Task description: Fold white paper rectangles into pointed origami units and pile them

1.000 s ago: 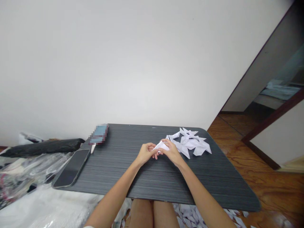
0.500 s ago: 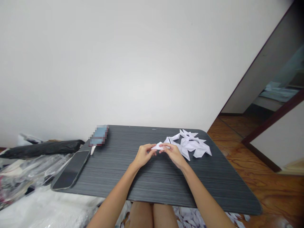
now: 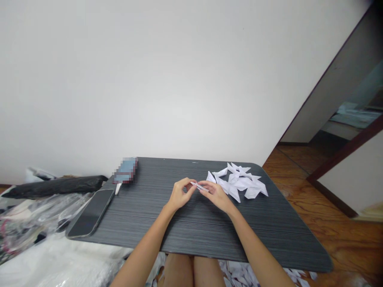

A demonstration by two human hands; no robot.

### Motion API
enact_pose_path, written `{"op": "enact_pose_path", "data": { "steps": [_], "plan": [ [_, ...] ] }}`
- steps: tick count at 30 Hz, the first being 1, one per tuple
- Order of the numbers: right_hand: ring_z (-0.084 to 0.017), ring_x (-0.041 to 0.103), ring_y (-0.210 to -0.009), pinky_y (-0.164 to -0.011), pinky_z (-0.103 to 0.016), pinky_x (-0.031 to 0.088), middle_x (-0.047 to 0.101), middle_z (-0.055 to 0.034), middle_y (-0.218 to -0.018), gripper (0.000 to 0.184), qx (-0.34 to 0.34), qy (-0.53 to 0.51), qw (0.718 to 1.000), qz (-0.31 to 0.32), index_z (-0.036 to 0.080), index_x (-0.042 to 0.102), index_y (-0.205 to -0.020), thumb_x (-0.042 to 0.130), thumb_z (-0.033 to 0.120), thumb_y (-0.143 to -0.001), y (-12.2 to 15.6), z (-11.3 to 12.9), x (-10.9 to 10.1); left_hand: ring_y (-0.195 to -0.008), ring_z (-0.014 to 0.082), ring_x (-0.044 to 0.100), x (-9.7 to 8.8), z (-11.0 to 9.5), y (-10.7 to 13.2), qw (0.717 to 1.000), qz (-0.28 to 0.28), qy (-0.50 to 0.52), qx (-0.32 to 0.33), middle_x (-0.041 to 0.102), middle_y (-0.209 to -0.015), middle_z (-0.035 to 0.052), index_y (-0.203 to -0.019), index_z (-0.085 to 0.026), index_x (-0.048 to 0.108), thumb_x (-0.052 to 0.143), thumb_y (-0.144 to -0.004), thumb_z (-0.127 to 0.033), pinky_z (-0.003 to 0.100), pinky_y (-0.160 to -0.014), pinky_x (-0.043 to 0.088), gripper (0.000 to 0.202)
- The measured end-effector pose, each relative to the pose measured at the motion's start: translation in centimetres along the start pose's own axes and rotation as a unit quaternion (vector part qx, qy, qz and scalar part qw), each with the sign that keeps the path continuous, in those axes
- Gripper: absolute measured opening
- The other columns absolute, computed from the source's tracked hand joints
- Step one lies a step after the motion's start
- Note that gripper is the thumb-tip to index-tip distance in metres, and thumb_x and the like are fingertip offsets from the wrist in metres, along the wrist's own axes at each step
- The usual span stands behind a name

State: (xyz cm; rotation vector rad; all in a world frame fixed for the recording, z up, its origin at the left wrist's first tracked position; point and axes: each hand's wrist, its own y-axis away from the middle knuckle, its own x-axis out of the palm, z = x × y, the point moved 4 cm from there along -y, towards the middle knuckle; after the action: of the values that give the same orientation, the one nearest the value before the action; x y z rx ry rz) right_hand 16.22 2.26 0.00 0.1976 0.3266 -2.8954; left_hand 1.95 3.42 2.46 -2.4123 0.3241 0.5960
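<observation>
My left hand [image 3: 179, 194] and my right hand [image 3: 216, 194] meet just above the dark striped table [image 3: 191, 231], near its middle. Both pinch a small folded white paper piece [image 3: 198, 185] between their fingertips; it is seen almost edge-on, a thin white strip. Right of my hands lies a pile of several folded white paper shapes [image 3: 241, 182] with pointed tips, a little apart from my right hand.
A dark phone [image 3: 91, 212] lies face up on the table's left edge, with a blurred card-like object [image 3: 125, 170] behind it. A black rolled bundle [image 3: 55, 185] and plastic bags [image 3: 26, 223] lie left of the table. Paper scraps [image 3: 239, 275] litter the wooden floor under it.
The folded piece in my fingers has turned from showing its flat triangular face to nearly edge-on. Both hands stayed in place over the table's middle.
</observation>
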Motion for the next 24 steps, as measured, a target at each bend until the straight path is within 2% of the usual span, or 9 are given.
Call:
{"op": "enact_pose_path", "data": {
  "steps": [3,7,11,13,16,19,21,23,24],
  "plan": [
    [-0.018,0.057,-0.087,-0.077,-0.032,0.045,0.062,-0.0075,-0.096,0.028,0.007,-0.031,0.999,-0.011,0.016,0.059,-0.093,0.057,0.030,-0.069,-0.1,0.0,-0.1,-0.062,0.0100,0.052,0.0,-0.1,0.0,1.000,-0.001,0.012,0.007,0.058,-0.078,0.0058,-0.090,-0.013,0.060,0.047,-0.078,-0.028,0.023,-0.060,0.043,0.023],
    [-0.018,0.057,-0.087,-0.077,-0.033,0.045,0.062,-0.0078,-0.094,0.023,-0.011,0.013,0.999,-0.046,0.016,0.061,-0.090,0.052,0.029,-0.073,-0.2,0.0,-0.5,-0.066,0.0106,0.050,-0.2,-0.4,-0.1,1.000,0.010,0.008,0.019,0.056,-0.080,0.0056,-0.092,-0.015,0.061,0.044,-0.079,-0.023,0.023,-0.062,0.042,0.023],
    [-0.018,0.054,-0.091,-0.083,-0.035,0.042,0.060,-0.0074,-0.096,0.015,-0.119,0.139,0.975,-0.128,0.018,0.062,-0.081,0.050,0.023,-0.075,0.3,1.5,-0.9,-0.072,0.0109,0.048,-0.8,-0.4,-0.3,0.999,-0.003,-0.022,0.030,0.051,-0.083,0.0046,-0.088,-0.019,0.064,0.043,-0.079,-0.020,0.023,-0.065,0.041,0.023],
    [-0.017,0.053,-0.090,-0.082,-0.035,0.042,0.058,-0.0065,-0.093,0.013,-0.185,0.190,0.954,-0.140,0.019,0.061,-0.080,0.049,0.021,-0.076,0.8,2.6,-0.7,-0.069,0.0101,0.047,-1.0,0.0,-0.4,0.999,-0.012,-0.031,0.024,0.049,-0.082,0.0039,-0.087,-0.020,0.065,0.046,-0.078,-0.021,0.023,-0.063,0.040,0.021],
    [-0.017,0.052,-0.086,-0.078,-0.034,0.043,0.057,-0.0064,-0.088,0.014,-0.248,0.247,0.932,-0.093,0.020,0.058,-0.084,0.046,0.018,-0.078,1.5,3.7,0.5,-0.062,0.0084,0.047,-0.8,1.3,-0.4,1.000,0.011,-0.013,-0.003,0.051,-0.079,0.0032,-0.087,-0.018,0.065,0.046,-0.077,-0.019,0.021,-0.059,0.040,0.021],
    [-0.019,0.051,-0.088,-0.079,-0.035,0.042,0.057,-0.0082,-0.090,0.017,-0.262,0.330,0.907,-0.002,0.019,0.055,-0.089,0.042,0.014,-0.079,2.1,3.5,2.7,-0.071,0.0111,0.052,-0.4,2.5,-0.2,0.998,0.051,0.007,-0.024,0.056,-0.081,0.0040,-0.087,-0.016,0.064,0.043,-0.075,-0.010,0.023,-0.065,0.043,0.025],
    [-0.021,0.049,-0.090,-0.078,-0.037,0.042,0.056,-0.0101,-0.094,0.018,-0.240,0.389,0.889,0.030,0.017,0.054,-0.089,0.040,0.013,-0.078,2.2,2.8,4.2,-0.078,0.0128,0.054,0.1,3.1,0.0,0.995,0.101,-0.002,-0.023,0.059,-0.083,0.0043,-0.085,-0.015,0.064,0.040,-0.071,-0.003,0.025,-0.073,0.043,0.031],
    [-0.023,0.049,-0.088,-0.074,-0.036,0.043,0.055,-0.0122,-0.094,0.018,-0.191,0.442,0.876,0.019,0.016,0.053,-0.089,0.039,0.013,-0.078,2.1,1.7,5.4,-0.084,0.0136,0.054,0.5,3.4,0.2,0.990,0.140,-0.028,-0.020,0.060,-0.089,0.0046,-0.085,-0.015,0.065,0.037,-0.067,0.001,0.027,-0.079,0.042,0.036],
    [-0.022,0.050,-0.085,-0.070,-0.035,0.045,0.055,-0.0126,-0.092,0.018,-0.163,0.463,0.871,0.011,0.016,0.053,-0.089,0.038,0.013,-0.078,2.0,1.2,5.8,-0.087,0.0141,0.054,0.6,3.4,0.3,0.989,0.141,-0.047,-0.021,0.060,-0.092,0.0050,-0.085,-0.015,0.065,0.036,-0.066,0.002,0.028,-0.081,0.041,0.038]
  ]
}}
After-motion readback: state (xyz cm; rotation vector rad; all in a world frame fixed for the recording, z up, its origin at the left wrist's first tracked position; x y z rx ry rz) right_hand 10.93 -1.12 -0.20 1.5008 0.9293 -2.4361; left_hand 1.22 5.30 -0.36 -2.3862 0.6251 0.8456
